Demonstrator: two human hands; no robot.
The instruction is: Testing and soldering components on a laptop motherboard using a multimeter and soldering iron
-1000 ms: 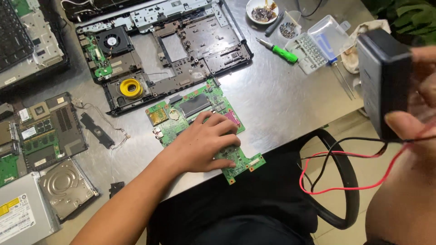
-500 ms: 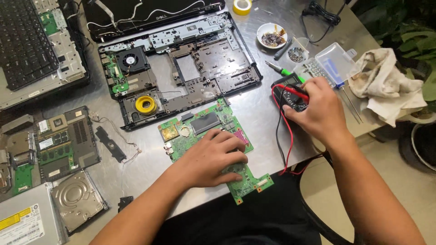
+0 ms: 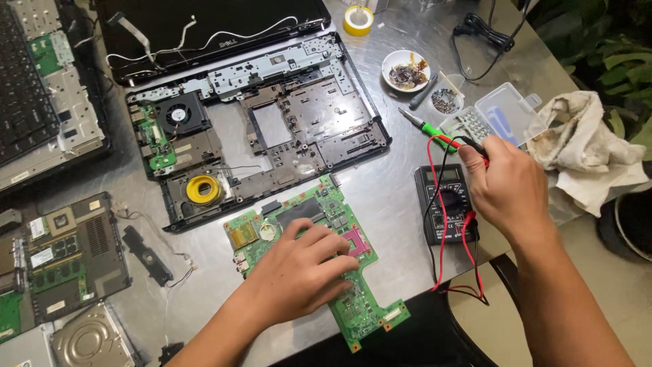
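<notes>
Motherboard (image 3: 319, 258) lies flat under left hand (image 3: 299, 275) fingers (image 3: 333, 246), touching.

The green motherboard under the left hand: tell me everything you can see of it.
The green motherboard is an irregular, stepped circuit board lying flat on the metal table, just in front of the opened laptop base. It shows a black slot, a gold square patch, a round coin cell and a pink-framed socket. The left hand rests palm-down on its middle; its near end reaches the table's edge.

Bare metal table (image 3: 397, 197) lies between the green motherboard (image 3: 319, 224) and black multimeter (image 3: 448, 204), red leads (image 3: 435, 224) crossing beside it.
</notes>
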